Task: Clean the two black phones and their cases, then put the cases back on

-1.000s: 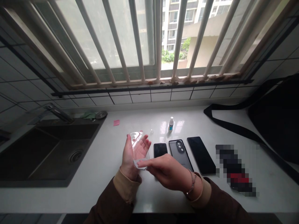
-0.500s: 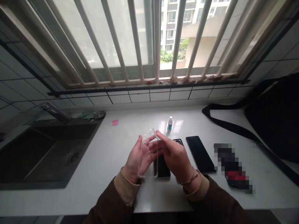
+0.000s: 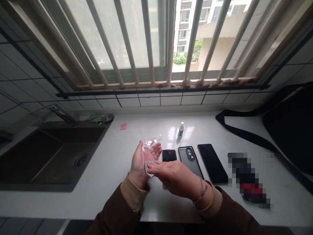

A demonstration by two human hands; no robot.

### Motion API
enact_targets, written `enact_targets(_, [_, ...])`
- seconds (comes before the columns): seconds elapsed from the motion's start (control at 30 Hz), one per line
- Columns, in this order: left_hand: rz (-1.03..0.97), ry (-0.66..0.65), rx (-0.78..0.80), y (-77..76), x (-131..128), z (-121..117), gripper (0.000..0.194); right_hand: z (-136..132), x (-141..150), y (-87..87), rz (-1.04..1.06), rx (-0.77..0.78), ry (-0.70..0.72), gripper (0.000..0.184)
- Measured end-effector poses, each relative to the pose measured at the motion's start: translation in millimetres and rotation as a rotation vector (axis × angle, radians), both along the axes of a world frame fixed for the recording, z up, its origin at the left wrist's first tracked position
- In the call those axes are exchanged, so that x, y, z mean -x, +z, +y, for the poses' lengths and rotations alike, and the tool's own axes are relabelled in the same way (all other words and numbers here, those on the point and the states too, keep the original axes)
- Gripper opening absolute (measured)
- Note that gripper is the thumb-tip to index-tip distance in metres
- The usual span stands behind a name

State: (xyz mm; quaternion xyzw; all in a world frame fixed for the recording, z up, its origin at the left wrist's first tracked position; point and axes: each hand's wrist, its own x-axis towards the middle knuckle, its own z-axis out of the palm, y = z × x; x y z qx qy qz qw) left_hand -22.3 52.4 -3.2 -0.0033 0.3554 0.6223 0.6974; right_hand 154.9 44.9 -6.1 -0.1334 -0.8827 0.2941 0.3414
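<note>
Left hand [image 3: 137, 164], palm up, held clear case [image 3: 148, 148], thumb at left edge. Right hand [image 3: 174, 178] pressed white wipe [image 3: 149, 162] on near end, hiding parts of small phone [image 3: 169, 155] and black case [image 3: 190, 161]. Big phone [image 3: 212, 164] lay right, bottle [image 3: 181, 130] stood far, sink [image 3: 56, 153] left.

Through the head camera I see the left hand [image 3: 138, 161] holding a clear case [image 3: 149, 150], while the right hand [image 3: 177, 178] presses a cloth [image 3: 146, 165] onto its near end. On the counter [image 3: 107, 182] I have a small phone [image 3: 169, 155], partly hidden, then a dark case [image 3: 193, 164], a large phone [image 3: 212, 163] and, behind them, a bottle [image 3: 181, 130].
</note>
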Motion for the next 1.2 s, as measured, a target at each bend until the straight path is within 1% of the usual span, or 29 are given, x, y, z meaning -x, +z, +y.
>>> enact_targets(0.1, [0.011, 0.057, -0.008, 1.5, 2.1, 1.0, 0.048, -1.8, -6.2, 8.6, -0.033, 0.117, 0.069, 0.036])
enact_targets(0.23, [0.054, 0.117, -0.035, 5.0, -0.6, -1.1, 0.045, -3.1, -11.8, 19.4, -0.077, 0.296, 0.111, 0.032])
enact_targets(0.3, [0.037, 0.087, -0.026, 6.2, -1.6, -2.4, 0.046, -2.1, -11.7, 21.0, -0.022, 0.441, 0.103, 0.028])
enact_targets(0.37, [-0.013, -0.013, -0.024, 6.3, -1.6, -3.1, 0.051, 1.0, -10.2, 17.9, 0.108, 0.634, 0.054, 0.03])
enact_targets(0.4, [-0.032, -0.067, -0.039, 6.0, -1.5, -3.2, 0.054, 3.4, -9.4, 14.9, 0.197, 0.723, -0.007, 0.032])
enact_targets(0.43, [-0.038, -0.111, -0.066, 5.7, -1.3, -3.3, 0.056, 6.0, -9.0, 11.5, 0.292, 0.789, -0.1, 0.034])
enact_targets(0.47, [-0.032, -0.144, -0.1, 5.5, -1.2, -3.3, 0.058, 8.8, -9.1, 8.2, 0.38, 0.817, -0.226, 0.035])
enact_targets(0.5, [-0.016, -0.166, -0.137, 5.4, -1.3, -3.5, 0.059, 11.3, -9.7, 5.5, 0.451, 0.798, -0.374, 0.035])
enact_targets(0.53, [0.004, -0.184, -0.169, 5.3, -1.7, -3.9, 0.06, 13.1, -10.9, 3.6, 0.491, 0.738, -0.515, 0.034])
enact_targets(0.57, [0.021, -0.202, -0.192, 5.4, -2.4, -4.5, 0.061, 14.2, -12.4, 2.8, 0.511, 0.645, -0.633, 0.032])
enact_targets(0.6, [0.03, -0.225, -0.205, 5.5, -3.6, -5.4, 0.062, 14.4, -13.9, 2.8, 0.507, 0.536, -0.71, 0.03])
enact_targets(0.63, [0.034, -0.251, -0.213, 5.5, -5.1, -6.6, 0.062, 13.8, -15.1, 3.4, 0.482, 0.424, -0.74, 0.03])
enact_targets(0.67, [0.034, -0.28, -0.225, 5.3, -7.1, -8.0, 0.061, 12.7, -15.6, 4.0, 0.445, 0.317, -0.729, 0.033])
enact_targets(0.7, [0.026, -0.308, -0.242, 5.0, -9.4, -9.5, 0.059, 11.5, -15.2, 4.3, 0.399, 0.218, -0.687, 0.038])
enact_targets(0.77, [-0.004, -0.353, -0.275, 3.7, -14.4, -12.1, 0.054, 9.8, -12.2, 2.9, 0.285, 0.052, -0.562, 0.047])
enact_targets(0.83, [-0.02, -0.341, -0.281, 2.2, -18.2, -13.3, 0.049, 9.9, -7.3, -1.4, 0.178, -0.069, -0.448, 0.05])
enact_targets(0.9, [0.016, -0.278, -0.259, 1.5, -19.0, -12.8, 0.048, 10.9, -2.8, -6.5, 0.095, -0.131, -0.359, 0.049])
enact_targets(1.0, [0.072, -0.189, -0.204, 3.2, -14.2, -9.2, 0.054, 10.9, 0.6, -10.3, 0.02, -0.152, -0.233, 0.046])
enact_targets(1.07, [0.077, -0.128, -0.169, 5.5, -8.8, -6.3, 0.055, 8.7, 0.8, -8.0, 0.002, -0.127, -0.143, 0.042])
enact_targets(1.13, [0.072, -0.053, -0.15, 7.2, -3.5, -3.9, 0.054, 5.3, -0.1, -2.2, 0.008, -0.055, -0.039, 0.037])
enact_targets(1.2, [0.067, 0.016, -0.145, 7.7, 0.5, -2.4, 0.054, 1.9, -1.9, 5.2, 0.021, 0.066, 0.057, 0.032])
